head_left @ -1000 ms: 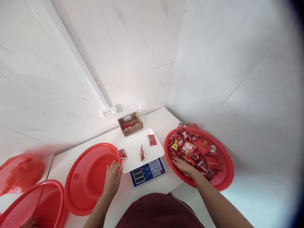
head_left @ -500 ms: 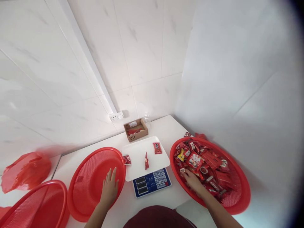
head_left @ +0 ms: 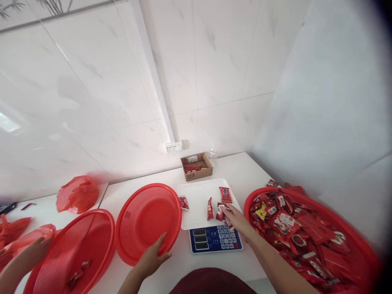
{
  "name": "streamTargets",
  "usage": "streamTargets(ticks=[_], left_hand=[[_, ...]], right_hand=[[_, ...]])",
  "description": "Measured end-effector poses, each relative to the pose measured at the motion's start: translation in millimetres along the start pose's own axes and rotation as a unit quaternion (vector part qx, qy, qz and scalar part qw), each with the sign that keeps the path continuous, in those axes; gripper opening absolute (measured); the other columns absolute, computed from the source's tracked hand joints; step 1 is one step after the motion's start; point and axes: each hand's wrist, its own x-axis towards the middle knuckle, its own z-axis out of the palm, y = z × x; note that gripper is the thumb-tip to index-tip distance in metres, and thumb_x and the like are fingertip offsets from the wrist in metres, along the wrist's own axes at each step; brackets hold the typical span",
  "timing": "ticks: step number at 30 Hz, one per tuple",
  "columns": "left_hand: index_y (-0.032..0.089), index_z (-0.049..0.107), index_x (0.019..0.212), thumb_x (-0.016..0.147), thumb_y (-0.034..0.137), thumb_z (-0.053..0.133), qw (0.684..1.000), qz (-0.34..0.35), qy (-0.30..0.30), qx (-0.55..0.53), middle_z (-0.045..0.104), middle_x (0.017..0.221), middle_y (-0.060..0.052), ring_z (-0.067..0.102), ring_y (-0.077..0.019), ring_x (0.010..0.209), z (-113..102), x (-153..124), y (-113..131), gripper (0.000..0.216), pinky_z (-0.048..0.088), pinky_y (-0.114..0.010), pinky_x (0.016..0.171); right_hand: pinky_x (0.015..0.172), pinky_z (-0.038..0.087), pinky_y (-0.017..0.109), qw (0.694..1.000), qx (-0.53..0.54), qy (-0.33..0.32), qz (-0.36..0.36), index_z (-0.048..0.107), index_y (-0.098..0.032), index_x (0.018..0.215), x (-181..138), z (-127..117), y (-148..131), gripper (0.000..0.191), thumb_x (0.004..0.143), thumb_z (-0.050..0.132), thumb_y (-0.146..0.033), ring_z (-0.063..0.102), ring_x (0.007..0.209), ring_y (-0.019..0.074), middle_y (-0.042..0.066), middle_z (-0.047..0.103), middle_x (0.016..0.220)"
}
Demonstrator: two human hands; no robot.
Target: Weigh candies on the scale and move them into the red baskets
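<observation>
My right hand [head_left: 234, 218] is closed on a red snack packet [head_left: 221, 210], over the front right of a white scale tray [head_left: 196, 192]. Below the tray shows the blue keypad panel [head_left: 216, 239] of the scale. On the tray lie a flat red packet [head_left: 226, 194], a narrow upright one [head_left: 210, 209] and another at the left edge [head_left: 183, 203]. My left hand [head_left: 153, 256] is at the near right rim of a red mesh basket [head_left: 131, 208], thumb and fingers apart, holding nothing. To the right, a large red basket [head_left: 352, 228] is heaped with red packets.
A small cardboard box [head_left: 197, 174] with red packets stands behind the tray, near a wall socket [head_left: 174, 147]. At left are a second red basket [head_left: 105, 232] with a few packets, red plastic bags [head_left: 78, 194], and another person's hand [head_left: 39, 247].
My right hand has moved left from the full basket to the scale tray, with a packet in it. The view has swung left. Another person's hand has come in at the left.
</observation>
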Motion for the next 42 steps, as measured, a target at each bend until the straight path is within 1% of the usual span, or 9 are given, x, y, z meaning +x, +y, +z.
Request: streamTargets(ticks=[7, 13, 15, 19, 22, 25, 31, 37, 42], left_hand=[[0.017, 0.032, 0.143, 0.072, 0.038, 0.063, 0.998, -0.039, -0.048, 0.025, 0.049, 0.136, -0.012, 0.043, -0.0268, 0.127, -25, -26, -12, 0.08, 0.033, -0.036, 0.104], [0.02, 0.04, 0.139, 0.066, 0.028, 0.062, 0.988, -0.081, -0.031, 0.128, 0.053, 0.134, -0.008, 0.04, -0.0301, 0.127, -45, -42, -18, 0.076, 0.021, -0.045, 0.11], [0.021, 0.04, 0.138, 0.065, 0.026, 0.063, 0.987, -0.077, -0.028, 0.135, 0.052, 0.135, -0.007, 0.038, -0.029, 0.129, -47, -43, -21, 0.077, 0.012, -0.046, 0.113], [0.023, 0.043, 0.136, 0.064, 0.024, 0.062, 0.987, -0.067, -0.025, 0.143, 0.053, 0.133, -0.007, 0.041, -0.0268, 0.128, -49, -46, -27, 0.074, 0.008, -0.045, 0.114], [0.023, 0.044, 0.135, 0.064, 0.023, 0.061, 0.988, -0.058, -0.017, 0.143, 0.054, 0.133, -0.007, 0.041, -0.0267, 0.128, -51, -48, -29, 0.072, 0.007, -0.046, 0.114], [0.023, 0.044, 0.135, 0.064, 0.023, 0.061, 0.989, -0.046, -0.018, 0.142, 0.055, 0.131, -0.007, 0.044, -0.0264, 0.126, -52, -48, -31, 0.073, 0.008, -0.047, 0.114], [0.024, 0.045, 0.135, 0.063, 0.024, 0.063, 0.99, -0.039, -0.003, 0.135, 0.054, 0.132, -0.005, 0.04, -0.0292, 0.129, -56, -44, -39, 0.074, 0.01, -0.047, 0.114], [0.023, 0.043, 0.136, 0.063, 0.025, 0.063, 0.991, -0.035, -0.015, 0.125, 0.055, 0.132, -0.006, 0.042, -0.0288, 0.127, -64, -37, -43, 0.076, 0.01, -0.047, 0.114], [0.021, 0.042, 0.137, 0.064, 0.023, 0.062, 0.99, -0.031, -0.023, 0.138, 0.053, 0.133, -0.008, 0.039, -0.0292, 0.129, -68, -32, -41, 0.075, 0.012, -0.048, 0.113]], right_hand=[[0.093, 0.044, 0.035, 0.999, -0.049, -0.014, 0.018, 0.04, -0.018, 0.136, 19, 28, -8, 0.073, 0.072, 0.056, -0.05, 0.051, 0.119, 0.0236, 0.015, 0.049, 0.136], [0.107, 0.031, 0.037, 0.978, -0.18, -0.029, -0.104, 0.039, -0.018, 0.138, 33, 54, -6, 0.072, 0.074, 0.055, -0.047, 0.036, 0.133, 0.0238, 0.012, 0.04, 0.143], [0.11, 0.024, 0.041, 0.946, -0.289, -0.03, -0.147, 0.041, -0.018, 0.137, 36, 68, -10, 0.067, 0.075, 0.054, -0.043, 0.024, 0.138, 0.0255, 0.012, 0.031, 0.149], [0.11, 0.013, 0.054, 0.846, -0.487, -0.084, -0.198, 0.044, -0.026, 0.136, 36, 99, -22, 0.061, 0.077, 0.053, -0.042, 0.007, 0.141, 0.0318, 0.008, 0.017, 0.155], [0.108, 0.006, 0.057, 0.786, -0.56, -0.13, -0.23, 0.038, -0.032, 0.138, 36, 119, -26, 0.059, 0.082, 0.048, -0.044, 0.006, 0.141, 0.031, 0.006, 0.018, 0.155], [0.108, 0.006, 0.058, 0.759, -0.588, -0.135, -0.247, 0.035, -0.033, 0.14, 40, 129, -22, 0.054, 0.087, 0.039, -0.042, 0.01, 0.141, 0.0301, 0.006, 0.024, 0.153], [0.106, 0.003, 0.062, 0.735, -0.626, -0.109, -0.236, 0.043, -0.033, 0.135, 49, 125, -16, 0.048, 0.087, 0.037, -0.039, 0.013, 0.14, 0.0313, 0.004, 0.026, 0.152], [0.109, -0.002, 0.058, 0.746, -0.625, -0.083, -0.212, 0.028, -0.024, 0.144, 38, 130, -10, 0.059, 0.088, 0.035, -0.04, 0.011, 0.141, 0.0271, 0.008, 0.019, 0.154], [0.11, -0.003, 0.055, 0.751, -0.629, -0.093, -0.178, 0.027, -0.018, 0.144, 34, 137, -7, 0.063, 0.087, 0.036, -0.041, 0.01, 0.142, 0.0242, 0.011, 0.02, 0.153]])
